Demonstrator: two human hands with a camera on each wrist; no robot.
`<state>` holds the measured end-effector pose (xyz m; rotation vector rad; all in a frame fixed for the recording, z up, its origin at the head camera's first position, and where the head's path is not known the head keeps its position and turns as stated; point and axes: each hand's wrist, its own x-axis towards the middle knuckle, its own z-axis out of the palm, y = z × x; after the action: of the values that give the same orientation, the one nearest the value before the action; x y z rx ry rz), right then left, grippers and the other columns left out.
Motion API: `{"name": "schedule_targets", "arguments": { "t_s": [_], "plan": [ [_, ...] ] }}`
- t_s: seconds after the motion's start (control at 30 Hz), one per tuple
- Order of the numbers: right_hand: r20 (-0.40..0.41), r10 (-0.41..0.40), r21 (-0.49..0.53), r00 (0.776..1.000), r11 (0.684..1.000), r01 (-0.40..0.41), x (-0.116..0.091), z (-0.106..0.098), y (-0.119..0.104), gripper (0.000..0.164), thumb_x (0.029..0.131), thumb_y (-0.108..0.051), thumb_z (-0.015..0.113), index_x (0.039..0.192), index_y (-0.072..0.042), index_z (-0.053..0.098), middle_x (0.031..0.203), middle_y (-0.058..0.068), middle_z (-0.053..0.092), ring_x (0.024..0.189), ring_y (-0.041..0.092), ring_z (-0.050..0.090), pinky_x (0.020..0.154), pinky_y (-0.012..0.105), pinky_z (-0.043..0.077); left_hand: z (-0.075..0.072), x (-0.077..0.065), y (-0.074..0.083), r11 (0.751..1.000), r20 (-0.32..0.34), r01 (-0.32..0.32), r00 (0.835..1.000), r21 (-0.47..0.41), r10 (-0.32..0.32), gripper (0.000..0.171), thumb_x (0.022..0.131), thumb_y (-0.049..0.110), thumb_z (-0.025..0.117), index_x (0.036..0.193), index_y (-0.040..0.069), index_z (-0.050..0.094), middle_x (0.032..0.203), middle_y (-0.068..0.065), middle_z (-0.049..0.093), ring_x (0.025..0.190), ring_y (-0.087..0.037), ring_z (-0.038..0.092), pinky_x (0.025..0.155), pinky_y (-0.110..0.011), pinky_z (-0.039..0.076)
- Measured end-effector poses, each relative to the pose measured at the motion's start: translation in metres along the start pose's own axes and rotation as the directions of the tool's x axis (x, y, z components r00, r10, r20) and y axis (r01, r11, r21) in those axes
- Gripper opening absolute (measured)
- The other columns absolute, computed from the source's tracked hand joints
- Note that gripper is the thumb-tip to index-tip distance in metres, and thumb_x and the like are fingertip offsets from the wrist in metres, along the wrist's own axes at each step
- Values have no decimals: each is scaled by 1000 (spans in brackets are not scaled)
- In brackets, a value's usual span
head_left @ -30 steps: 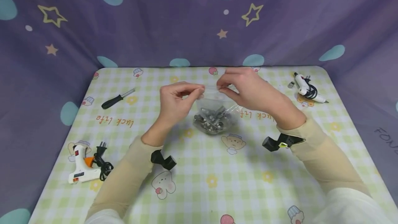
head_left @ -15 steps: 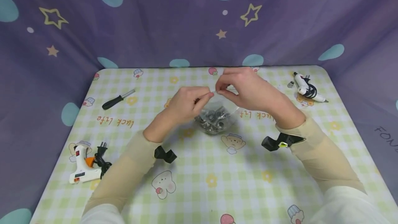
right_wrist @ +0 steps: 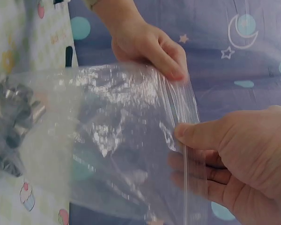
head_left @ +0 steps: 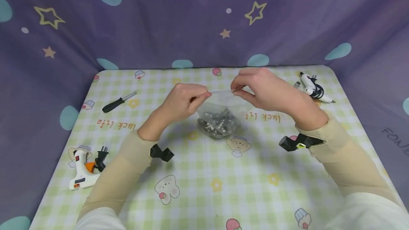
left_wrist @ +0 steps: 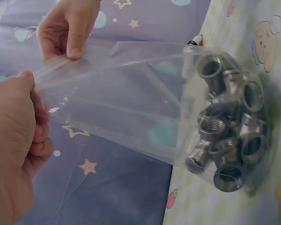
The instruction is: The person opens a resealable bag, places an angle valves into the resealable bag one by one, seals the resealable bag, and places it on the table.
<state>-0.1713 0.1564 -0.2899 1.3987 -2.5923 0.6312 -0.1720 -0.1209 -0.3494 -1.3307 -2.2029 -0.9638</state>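
Observation:
A clear zip bag (head_left: 207, 111) stands on the table with its top edge stretched between both hands. Several threaded metal pipe fittings (left_wrist: 225, 126) lie in its bottom. My left hand (head_left: 183, 102) pinches the bag's top at the left between thumb and fingers. At the right part of the same edge, my right hand (head_left: 265, 88) pinches the film; the right wrist view shows that thumb on the zip strip (right_wrist: 182, 140) and fingers behind the film.
A black-handled screwdriver (head_left: 119, 103) lies at the back left. One white glue gun (head_left: 83, 173) with an orange trigger is at the front left, another white glue gun (head_left: 314, 88) at the back right. Beside the latter sits a small metal fitting (head_left: 297, 85).
My left hand first slid right along the bag's edge until close to the right hand, then moved back left. The right hand has shifted slightly right, and the edge is stretched between them.

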Motion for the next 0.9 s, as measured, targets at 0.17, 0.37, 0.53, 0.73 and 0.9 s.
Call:
{"name": "schedule_targets", "arguments": {
  "t_s": [0.17, 0.37, 0.53, 0.73, 0.9],
  "plan": [
    [-7, 7, -25, 1000, 1000, -7, -10, -3, 9, 6, 96, -5, 76, 101, -8, 77, 98, 4, 74, 86, 18, 69, 76, 38, 58, 0, -2, -3, 1000, -3, -7, 1000, -18, 7, 59, 114, 46, 37, 64, 14, 39, 56, -1, 29, 50, -7, 22, 53, -25, 25],
    [-18, 23, -40, 1000, 999, -24, -22, -6, 16, 9, 95, -3, 77, 101, -9, 77, 98, 3, 74, 87, 19, 69, 75, 40, 57, 1, -1, -6, 999, -12, -12, 1000, -31, 11, 59, 114, 46, 36, 65, 14, 40, 56, -1, 30, 52, -7, 21, 54, -25, 23],
    [-67, 6, -58, 998, 998, -10, -32, -8, 21, 13, 90, 0, 80, 97, -11, 78, 92, 1, 72, 80, 15, 65, 69, 36, 53, 1, 0, -7, 999, -20, -19, 1000, -36, 18, 59, 114, 46, 37, 65, 13, 41, 56, -1, 30, 51, -7, 21, 53, -25, 24],
    [-111, -8, -87, 994, 996, -2, -44, -9, 28, 17, 87, 0, 83, 95, -15, 77, 91, -3, 72, 78, 13, 65, 68, 35, 52, -1, 0, -8, 999, -34, -29, 999, -21, 28, 59, 113, 47, 37, 65, 13, 42, 56, -1, 31, 50, -7, 21, 52, -25, 24],
    [-133, 0, -106, 991, 994, -14, -56, -11, 30, 20, 84, 0, 85, 93, -16, 77, 89, -4, 72, 75, 11, 64, 66, 34, 51, -1, 1, -9, 999, -36, -42, 999, -21, 41, 59, 113, 46, 37, 65, 13, 43, 56, -2, 31, 50, -8, 22, 52, -25, 25]
  ]
}}
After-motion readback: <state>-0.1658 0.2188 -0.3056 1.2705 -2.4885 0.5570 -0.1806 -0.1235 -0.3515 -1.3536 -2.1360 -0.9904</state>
